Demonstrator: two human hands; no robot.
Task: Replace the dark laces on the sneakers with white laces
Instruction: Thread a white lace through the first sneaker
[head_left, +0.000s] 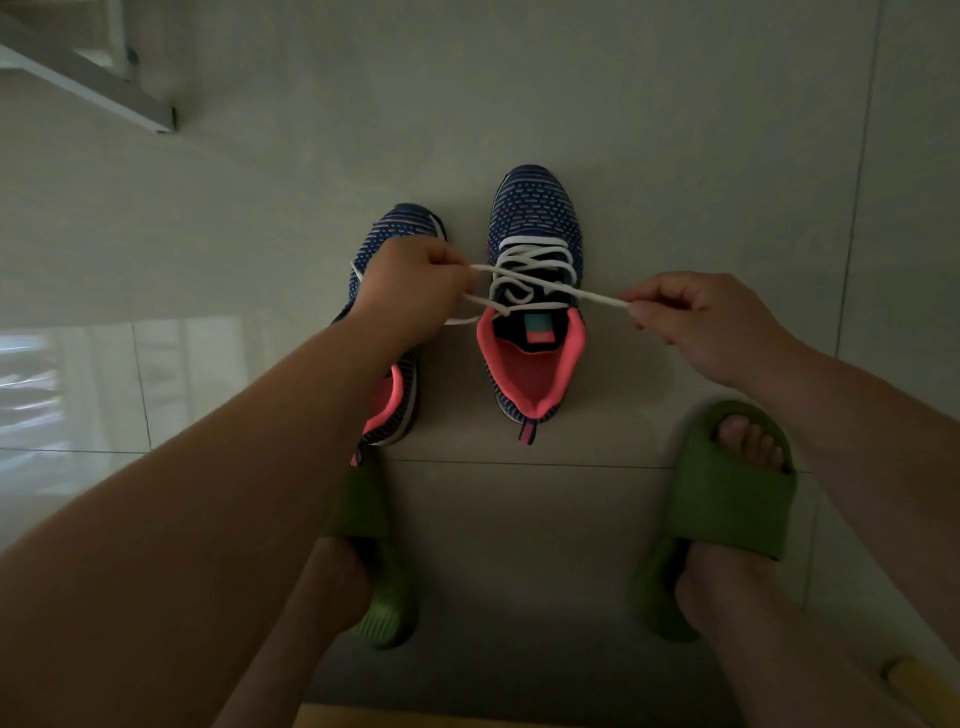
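Two blue knit sneakers with pink lining stand on the tiled floor, toes pointing away from me. The right sneaker (535, 270) carries a white lace (530, 260) threaded loosely through its eyelets. My left hand (410, 291) pinches one end of that lace, stretched to the left above the left sneaker (395, 395), which my forearm largely hides. My right hand (696, 322) pinches the other end, pulled out to the right of the shoe. The two strands cross over the tongue. No dark lace is visible.
My feet in green slides (727, 499) rest on the floor just behind the sneakers. A pale metal frame (104, 83) stands at the far left. A yellow edge (904, 675) shows at the bottom right.
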